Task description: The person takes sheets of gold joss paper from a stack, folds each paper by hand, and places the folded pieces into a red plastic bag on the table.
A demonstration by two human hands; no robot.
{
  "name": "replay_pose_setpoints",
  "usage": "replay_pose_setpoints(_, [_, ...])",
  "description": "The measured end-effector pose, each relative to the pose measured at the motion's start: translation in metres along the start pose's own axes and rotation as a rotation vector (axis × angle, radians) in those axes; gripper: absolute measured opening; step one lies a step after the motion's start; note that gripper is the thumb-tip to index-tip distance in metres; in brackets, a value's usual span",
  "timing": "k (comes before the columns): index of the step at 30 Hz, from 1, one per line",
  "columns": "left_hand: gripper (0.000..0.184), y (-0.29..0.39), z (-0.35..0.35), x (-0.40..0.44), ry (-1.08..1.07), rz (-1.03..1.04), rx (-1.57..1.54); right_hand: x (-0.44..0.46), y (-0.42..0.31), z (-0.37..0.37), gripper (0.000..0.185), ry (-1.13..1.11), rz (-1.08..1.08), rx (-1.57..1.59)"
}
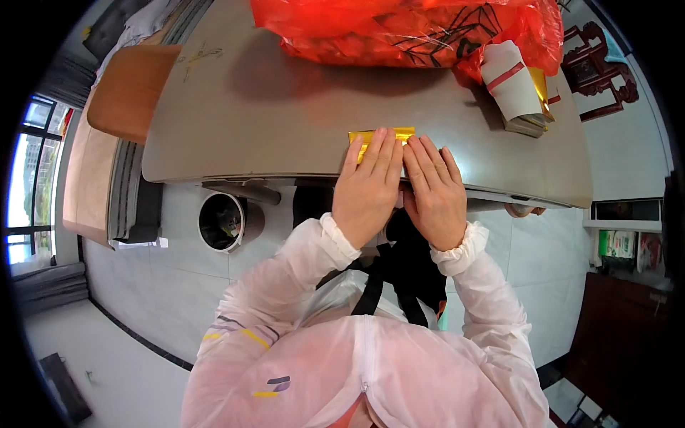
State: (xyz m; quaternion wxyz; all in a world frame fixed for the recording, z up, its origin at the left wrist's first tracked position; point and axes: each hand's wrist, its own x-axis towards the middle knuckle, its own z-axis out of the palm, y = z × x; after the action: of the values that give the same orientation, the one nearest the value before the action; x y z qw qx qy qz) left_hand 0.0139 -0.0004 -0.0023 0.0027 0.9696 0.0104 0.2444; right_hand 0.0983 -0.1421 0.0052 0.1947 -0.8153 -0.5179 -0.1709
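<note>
My left hand [369, 191] lies flat with its fingers stretched forward over a shiny gold foil piece [405, 132] near the front edge of the table. Beside it, my right hand [437, 194] is also flat, fingers extended, its fingertips at the foil's right part. Both hands press down side by side and cover most of the foil, so its full shape is hidden. Further right on the table stands a banded stack of paper [512, 87] with a white wrapper, a red strip and gold showing along one side.
A bulging red plastic bag [335, 39] sits at the back of the grey table [285, 128]. A brown chair [128, 93] touches the table's left side. Below the table edge, a waste bin [237, 245] stands on the tiled floor. A carved dark wooden chair [594, 68] is at right.
</note>
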Motion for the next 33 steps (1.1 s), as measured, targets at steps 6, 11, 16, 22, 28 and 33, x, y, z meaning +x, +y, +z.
replay_pose_setpoints(6, [0.080,-0.030,-0.014,-0.016,-0.030,-0.116,0.026,-0.002,0.002,0.001,0.069,0.027,-0.024,-0.045])
replay_pose_setpoints(11, [0.077,-0.031,-0.011,-0.022,-0.003,-0.120,0.094,0.014,-0.024,0.008,0.062,-0.051,0.008,0.022])
replay_pose_setpoints(16, [0.073,-0.033,-0.015,-0.022,-0.001,-0.133,0.106,0.015,-0.022,0.012,0.061,0.003,-0.013,0.033])
replay_pose_setpoints(22, [0.056,-0.029,-0.026,-0.023,0.031,-0.066,0.043,-0.006,-0.002,0.004,0.051,0.151,0.043,-0.008])
replay_pose_setpoints(28, [0.038,-0.018,-0.042,-0.023,0.198,-0.225,-0.898,-0.011,-0.020,0.000,0.022,0.357,0.122,0.330])
replay_pose_setpoints(33, [0.045,-0.004,-0.035,0.001,0.103,-0.339,-1.435,-0.007,-0.058,-0.005,0.019,0.451,0.568,1.079])
